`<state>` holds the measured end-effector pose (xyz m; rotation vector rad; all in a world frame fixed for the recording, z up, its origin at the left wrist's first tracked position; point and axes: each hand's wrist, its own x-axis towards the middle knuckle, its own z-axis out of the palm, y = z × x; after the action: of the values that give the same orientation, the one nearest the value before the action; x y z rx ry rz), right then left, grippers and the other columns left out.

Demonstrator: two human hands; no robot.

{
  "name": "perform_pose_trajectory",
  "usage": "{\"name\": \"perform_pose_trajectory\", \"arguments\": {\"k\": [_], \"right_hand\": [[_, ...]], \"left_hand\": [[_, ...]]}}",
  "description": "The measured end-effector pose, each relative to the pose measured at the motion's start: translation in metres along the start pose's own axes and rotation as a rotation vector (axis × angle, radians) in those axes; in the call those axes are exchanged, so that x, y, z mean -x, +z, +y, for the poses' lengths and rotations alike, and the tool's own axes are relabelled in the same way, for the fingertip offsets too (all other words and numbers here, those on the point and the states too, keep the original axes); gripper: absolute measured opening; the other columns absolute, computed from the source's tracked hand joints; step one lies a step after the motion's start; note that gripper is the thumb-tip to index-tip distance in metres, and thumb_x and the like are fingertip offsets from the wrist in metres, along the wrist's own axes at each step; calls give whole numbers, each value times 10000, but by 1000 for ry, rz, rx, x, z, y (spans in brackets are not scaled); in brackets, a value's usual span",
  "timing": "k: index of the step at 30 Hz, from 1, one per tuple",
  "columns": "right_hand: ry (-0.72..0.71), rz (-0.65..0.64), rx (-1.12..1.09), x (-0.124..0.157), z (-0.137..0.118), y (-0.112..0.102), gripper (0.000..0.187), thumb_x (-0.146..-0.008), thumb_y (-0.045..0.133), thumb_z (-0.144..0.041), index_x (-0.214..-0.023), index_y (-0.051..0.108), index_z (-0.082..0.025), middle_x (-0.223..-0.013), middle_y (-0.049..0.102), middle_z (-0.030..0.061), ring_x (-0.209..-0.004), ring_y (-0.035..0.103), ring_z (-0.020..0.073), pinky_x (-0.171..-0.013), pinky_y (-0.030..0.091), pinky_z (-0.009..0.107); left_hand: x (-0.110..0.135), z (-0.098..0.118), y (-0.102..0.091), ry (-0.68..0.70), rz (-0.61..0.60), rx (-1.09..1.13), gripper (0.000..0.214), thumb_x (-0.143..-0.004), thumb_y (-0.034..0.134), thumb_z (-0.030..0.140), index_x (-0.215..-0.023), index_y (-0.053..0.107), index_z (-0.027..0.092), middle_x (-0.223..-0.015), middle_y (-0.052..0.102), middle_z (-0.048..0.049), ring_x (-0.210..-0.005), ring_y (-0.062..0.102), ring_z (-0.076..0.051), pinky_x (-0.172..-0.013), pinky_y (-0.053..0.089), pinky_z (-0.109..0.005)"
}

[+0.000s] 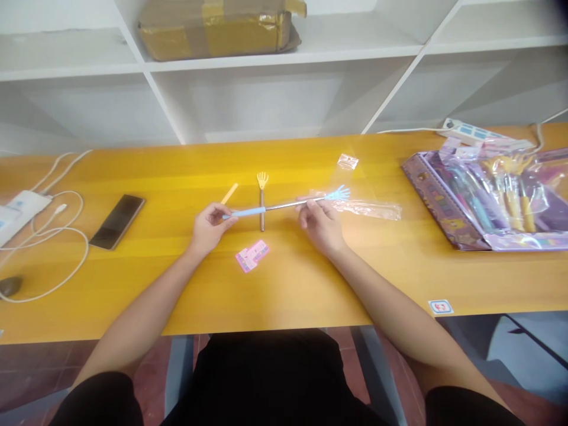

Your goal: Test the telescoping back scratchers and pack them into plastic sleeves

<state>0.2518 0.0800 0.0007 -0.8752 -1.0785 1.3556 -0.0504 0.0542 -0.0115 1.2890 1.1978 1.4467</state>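
A blue back scratcher with a metal rod stretches between my two hands, above the table. My left hand pinches the end of its blue handle. Near the blue hand-shaped head, my right hand grips the metal rod. Beneath it lies a yellow back scratcher, its rod crossing under the blue one. A loose yellow handle tube rests just beyond my left hand. Two pink cards overlap on the table between my forearms. Clear plastic wrappers lie beyond and beside my right hand.
On the right of the yellow table stands a purple display box with several wrapped back scratchers. A phone, white cables and a power strip lie on the left. White shelves behind hold a taped carton.
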Motion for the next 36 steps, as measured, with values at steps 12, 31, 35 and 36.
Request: {"name": "perform_pose_trajectory", "arguments": {"k": [12,31,35,36], "right_hand": [[-59,59,-35,-28,-18,-38,479,-724,1016,-489,-1046,711,-308,-895,661,-33,-712,605,120,-668,573,259],[-3,5,176,-30,-11,-53,546,-721,1003,-554,-1109,724,-290,-854,715,-23,-712,661,150,-693,591,294],[28,1,152,-28,-10,-52,532,-712,1013,-541,-1085,736,-281,-838,709,-26,-698,649,138,-676,580,277],[36,2,146,-28,-10,-52,535,-704,1018,-540,-1077,739,-278,-834,706,-26,-692,644,134,-668,576,271]], "left_hand": [[-10,6,-3,-97,147,297,405,-638,1038,372,-892,771,205,-788,704,14,-695,642,-84,-693,557,-203],[-11,-1,-11,-126,245,374,349,-763,976,411,-936,753,205,-925,747,-7,-795,723,-91,-795,625,-220],[-12,-3,-13,-150,255,372,370,-713,1008,376,-925,765,195,-865,732,0,-772,718,-92,-775,623,-220],[-12,-2,-13,-148,252,372,379,-700,1015,378,-921,768,194,-853,729,2,-769,718,-92,-771,623,-217]]}}
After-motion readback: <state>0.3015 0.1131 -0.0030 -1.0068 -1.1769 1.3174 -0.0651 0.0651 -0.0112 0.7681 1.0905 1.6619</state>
